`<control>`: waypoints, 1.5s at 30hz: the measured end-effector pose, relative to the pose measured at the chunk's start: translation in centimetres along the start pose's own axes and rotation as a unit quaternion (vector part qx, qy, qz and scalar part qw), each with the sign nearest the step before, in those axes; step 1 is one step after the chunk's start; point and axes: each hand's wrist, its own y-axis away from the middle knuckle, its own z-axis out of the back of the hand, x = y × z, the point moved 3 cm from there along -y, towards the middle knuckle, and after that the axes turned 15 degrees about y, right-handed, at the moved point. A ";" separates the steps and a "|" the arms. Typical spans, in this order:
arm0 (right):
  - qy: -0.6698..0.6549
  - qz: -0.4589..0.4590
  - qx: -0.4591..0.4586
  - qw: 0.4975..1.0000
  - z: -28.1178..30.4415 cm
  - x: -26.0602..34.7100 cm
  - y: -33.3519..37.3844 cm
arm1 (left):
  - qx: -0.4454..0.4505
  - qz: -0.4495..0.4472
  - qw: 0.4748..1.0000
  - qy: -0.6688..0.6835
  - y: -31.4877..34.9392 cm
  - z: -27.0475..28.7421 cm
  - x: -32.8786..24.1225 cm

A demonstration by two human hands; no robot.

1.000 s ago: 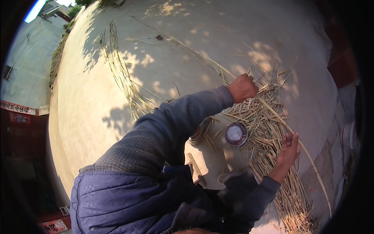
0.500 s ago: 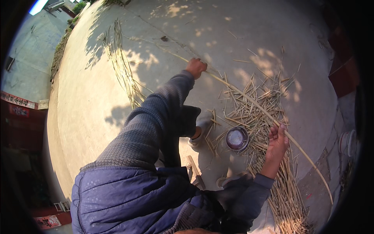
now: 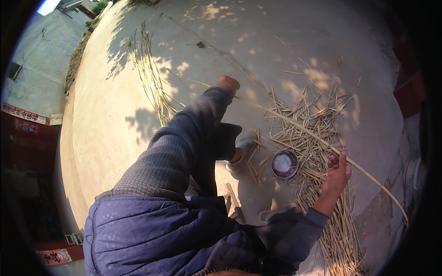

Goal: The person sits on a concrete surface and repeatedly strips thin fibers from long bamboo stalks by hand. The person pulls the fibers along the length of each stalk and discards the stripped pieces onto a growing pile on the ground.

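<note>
Right hand (image 3: 338, 172) has thumb and fingers closed on one long pale stalk (image 3: 299, 125), and the left hand (image 3: 229, 83) is right up against it farther along, fingers hidden, so can't tell how tight. Stalk slants over a messy straw heap (image 3: 315, 161), thin end drooping toward the concrete floor's (image 3: 294, 27) right edge, dark bowl (image 3: 284, 164) beside the heap.

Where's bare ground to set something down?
Open: sunlit grey concrete left of the long, pale stalk bundle, and shaded concrete beyond the held tan stalk, between bundle and heap of short straw-coloured stalks. Crowded: right of the round dark bowl and below the right hand.
</note>
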 end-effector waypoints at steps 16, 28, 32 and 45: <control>-0.062 0.213 -0.141 0.965 7.2 3.4 4.9 | -0.449 -0.225 0.850 0.160 -4.0 12.8 -13.6; -0.077 0.146 -0.111 0.980 4.9 2.6 5.3 | -0.364 -0.272 0.881 0.132 0.9 14.9 -21.7; -0.039 0.115 -0.094 0.988 2.0 2.9 5.0 | -0.331 -0.244 0.905 0.113 0.6 13.6 -20.7; 0.090 0.364 -0.414 0.830 9.6 11.8 12.8 | -0.362 -0.474 0.774 0.214 7.0 16.8 -29.5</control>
